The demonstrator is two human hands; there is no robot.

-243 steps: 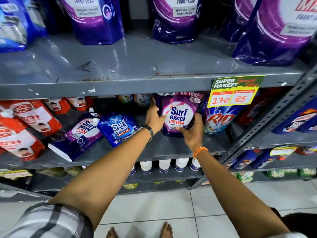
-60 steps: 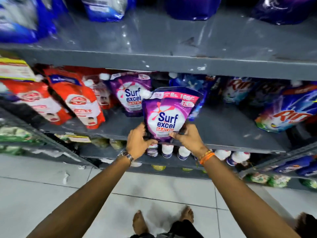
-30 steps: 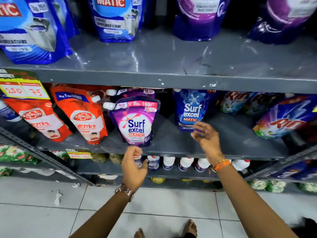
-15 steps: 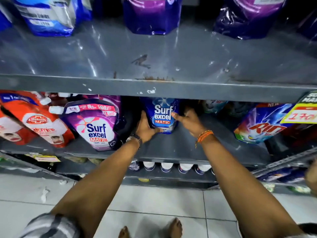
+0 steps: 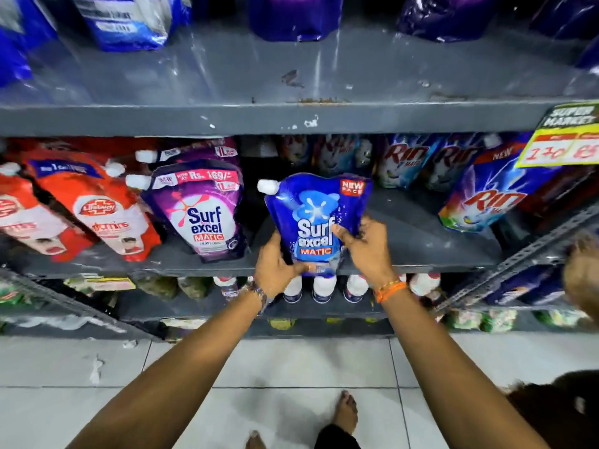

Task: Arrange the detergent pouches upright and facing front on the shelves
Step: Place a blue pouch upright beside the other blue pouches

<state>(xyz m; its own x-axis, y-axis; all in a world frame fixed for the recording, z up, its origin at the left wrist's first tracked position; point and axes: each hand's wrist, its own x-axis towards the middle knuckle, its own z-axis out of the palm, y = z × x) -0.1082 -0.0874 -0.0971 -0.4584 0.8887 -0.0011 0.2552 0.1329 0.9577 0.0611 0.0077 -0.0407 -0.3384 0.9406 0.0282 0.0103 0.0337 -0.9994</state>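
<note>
Both hands hold a blue Surf Excel Matic pouch [image 5: 316,209] upright, label facing me, at the front edge of the middle grey shelf [image 5: 421,251]. My left hand [image 5: 275,270] grips its lower left corner. On the pouch's right side sits my right hand [image 5: 363,244], thumb across the label. The white spout points up and left. Just to the left, a purple Surf Excel Matic pouch [image 5: 201,209] stands upright facing front, with another purple one partly hidden behind it.
Red Lifebuoy pouches [image 5: 97,209] lean at the left. Rin pouches [image 5: 486,196] fill the right and back. A yellow price tag [image 5: 564,140] hangs from the upper shelf [image 5: 291,119]. White-capped bottles [image 5: 321,286] stand on the lower shelf. Another person's hand [image 5: 583,280] shows at far right.
The blue pouch has come forward from the back of the shelf to its front edge, held in both hands. The view has shifted slightly right and down.
</note>
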